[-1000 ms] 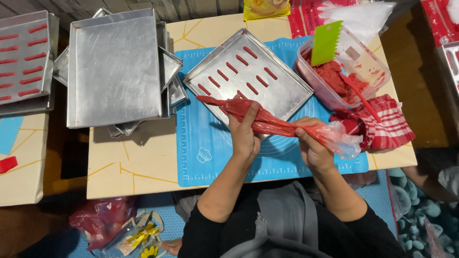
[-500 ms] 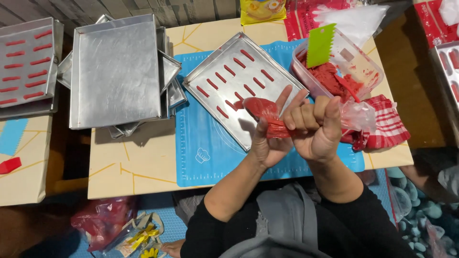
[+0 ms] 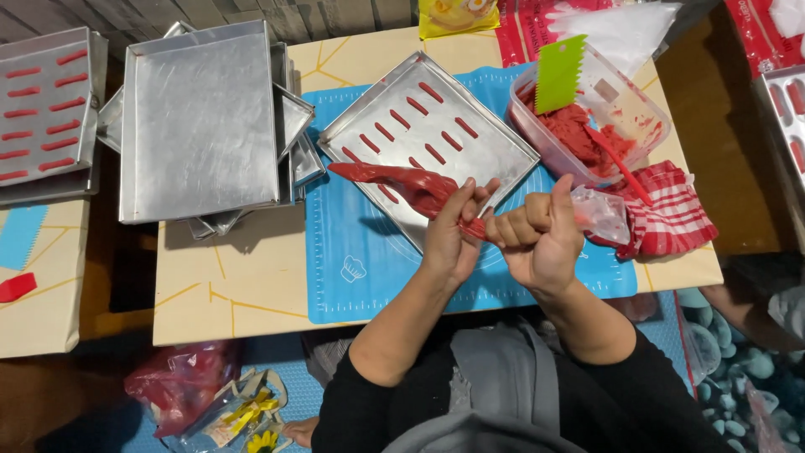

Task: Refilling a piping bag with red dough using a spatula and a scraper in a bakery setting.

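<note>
A piping bag point(image 3: 402, 183) full of red paste lies across my hands, its tip pointing left over the lower left edge of a metal tray point(image 3: 495, 159). The tray carries rows of short red piped strips. My left hand point(image 3: 453, 235) wraps around the bag's middle. My right hand point(image 3: 537, 239) is a fist clamped on the twisted bag end, with crumpled clear plastic sticking out to the right. Both hands are above a blue baking mat point(image 3: 360, 252) on the table.
A clear tub point(image 3: 637, 109) of red paste with a green scraper point(image 3: 558, 74) stands at the right, beside a red striped cloth point(image 3: 671, 210). A stack of upturned metal trays point(image 3: 197, 117) is at the left, and a filled tray point(image 3: 46, 109) at the far left.
Both hands lifted the bag from lying flat and closed up on its twisted end. The bag's tip has swung left over the tray's lower corner.
</note>
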